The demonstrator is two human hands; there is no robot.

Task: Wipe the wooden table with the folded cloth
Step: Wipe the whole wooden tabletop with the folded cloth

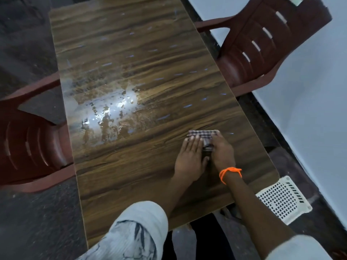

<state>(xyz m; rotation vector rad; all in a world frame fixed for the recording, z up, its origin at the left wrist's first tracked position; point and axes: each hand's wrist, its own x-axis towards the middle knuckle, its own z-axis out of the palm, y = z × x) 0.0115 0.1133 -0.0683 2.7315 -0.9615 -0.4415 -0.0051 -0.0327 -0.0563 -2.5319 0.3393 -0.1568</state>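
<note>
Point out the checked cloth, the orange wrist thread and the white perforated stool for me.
checked cloth [201, 134]: head view, on the far folded edge showing past the fingers.
orange wrist thread [230, 171]: head view, on the band across the right wrist.
white perforated stool [281, 198]: head view, middle of its perforated top.

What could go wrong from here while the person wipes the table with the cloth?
1. The small checked folded cloth may be too small for the wet puddle on the brown wooden table and might only smear it.
2. Water pushed left could run off the edge toward the dark red plastic chair.
3. The left hand presses flat and the right hand grips; the fold might open.
</note>
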